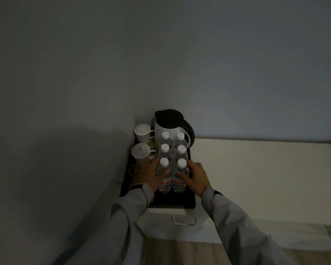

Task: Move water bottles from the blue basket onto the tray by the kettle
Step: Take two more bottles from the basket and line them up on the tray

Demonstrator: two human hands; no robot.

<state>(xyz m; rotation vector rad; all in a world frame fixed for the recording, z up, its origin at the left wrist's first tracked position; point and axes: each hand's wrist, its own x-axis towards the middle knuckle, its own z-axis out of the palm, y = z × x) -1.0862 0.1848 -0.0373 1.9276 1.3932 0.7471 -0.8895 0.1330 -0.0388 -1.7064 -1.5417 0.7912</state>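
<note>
Several clear water bottles with white caps stand upright in two rows on a black tray, in front of a white kettle with a dark lid. My left hand wraps around the front left bottle. My right hand grips the front right bottle. Both front bottles rest on the tray, side by side and touching. The blue basket is not in view.
Two lidded white cups stand left of the kettle, against the wall corner. The tray sits on a white counter that stretches to the right. A small clear holder hangs at the counter's front. Wooden floor shows below.
</note>
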